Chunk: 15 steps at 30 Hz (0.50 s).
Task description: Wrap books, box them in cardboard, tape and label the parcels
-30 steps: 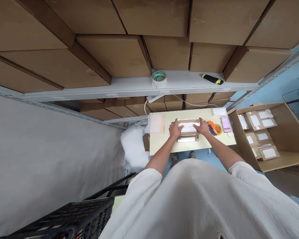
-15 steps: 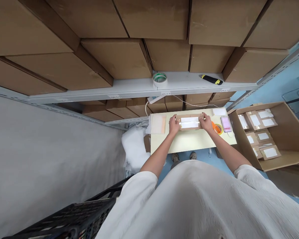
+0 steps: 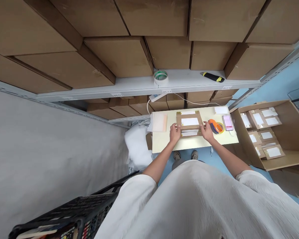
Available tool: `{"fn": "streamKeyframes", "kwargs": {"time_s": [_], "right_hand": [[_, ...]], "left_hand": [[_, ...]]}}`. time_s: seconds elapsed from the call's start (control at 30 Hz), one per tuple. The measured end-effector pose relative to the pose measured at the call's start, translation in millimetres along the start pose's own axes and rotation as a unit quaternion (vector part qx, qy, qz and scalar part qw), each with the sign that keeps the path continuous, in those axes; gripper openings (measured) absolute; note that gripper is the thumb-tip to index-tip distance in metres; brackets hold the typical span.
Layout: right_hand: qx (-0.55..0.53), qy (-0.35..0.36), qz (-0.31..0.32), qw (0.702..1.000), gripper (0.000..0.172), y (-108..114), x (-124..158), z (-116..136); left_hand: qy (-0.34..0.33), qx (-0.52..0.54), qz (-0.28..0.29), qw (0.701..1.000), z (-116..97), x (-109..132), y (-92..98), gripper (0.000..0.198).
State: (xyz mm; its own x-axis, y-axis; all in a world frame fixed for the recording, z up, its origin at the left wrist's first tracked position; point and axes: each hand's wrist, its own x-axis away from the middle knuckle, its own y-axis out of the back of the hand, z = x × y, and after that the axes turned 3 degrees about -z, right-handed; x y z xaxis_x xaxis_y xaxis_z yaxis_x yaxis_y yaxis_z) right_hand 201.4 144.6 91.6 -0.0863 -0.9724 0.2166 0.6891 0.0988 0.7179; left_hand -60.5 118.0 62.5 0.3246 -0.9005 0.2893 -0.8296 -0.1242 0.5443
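Head view: small labelled boxes (image 3: 190,122) on the worktop (image 3: 161,142), right of frame centre; left hand (image 3: 174,133) and right hand (image 3: 207,131) grip them from either side. Frame right: open carton (image 3: 294,127) containing taped parcels (image 3: 273,152). Lower left: black crate (image 3: 81,221), assorted items (image 3: 40,229) inside.

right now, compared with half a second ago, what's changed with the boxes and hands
The left hand and right hand have both moved nearer the person, to the sides of the cardboard boxes. The boxes now spread farther front to back, with a broader labelled face showing. Whether the grip loosened is unclear. The orange tape dispenser, white tape roll and cutter stayed put.
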Motion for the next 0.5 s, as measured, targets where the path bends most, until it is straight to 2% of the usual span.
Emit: {"fn": "streamKeyframes", "kwargs": {"time_s": [0.13, 0.23, 0.37, 0.5], "right_hand": [[0.02, -0.048, 0.064, 0.997, 0.06, -7, -3, -15], [-0.007, -0.082, 0.069, 0.994, 0.055, -7, -14, -15], [-0.086, -0.114, 0.061, 0.988, 0.065, -4, -28, -7], [-0.139, -0.126, 0.107, 0.976, 0.077, -1, -29, -3]], "left_hand": [[0.044, -0.026, 0.036, 0.998, 19, 3, -7.3, 0.056], [0.057, -0.017, 0.047, 0.997, 24, -5, -11.2, 0.061], [0.033, 0.015, 0.043, 0.998, 18, -22, -12.9, 0.07], [0.059, 0.039, 0.088, 0.994, 11, -32, -6.0, 0.083]]}}
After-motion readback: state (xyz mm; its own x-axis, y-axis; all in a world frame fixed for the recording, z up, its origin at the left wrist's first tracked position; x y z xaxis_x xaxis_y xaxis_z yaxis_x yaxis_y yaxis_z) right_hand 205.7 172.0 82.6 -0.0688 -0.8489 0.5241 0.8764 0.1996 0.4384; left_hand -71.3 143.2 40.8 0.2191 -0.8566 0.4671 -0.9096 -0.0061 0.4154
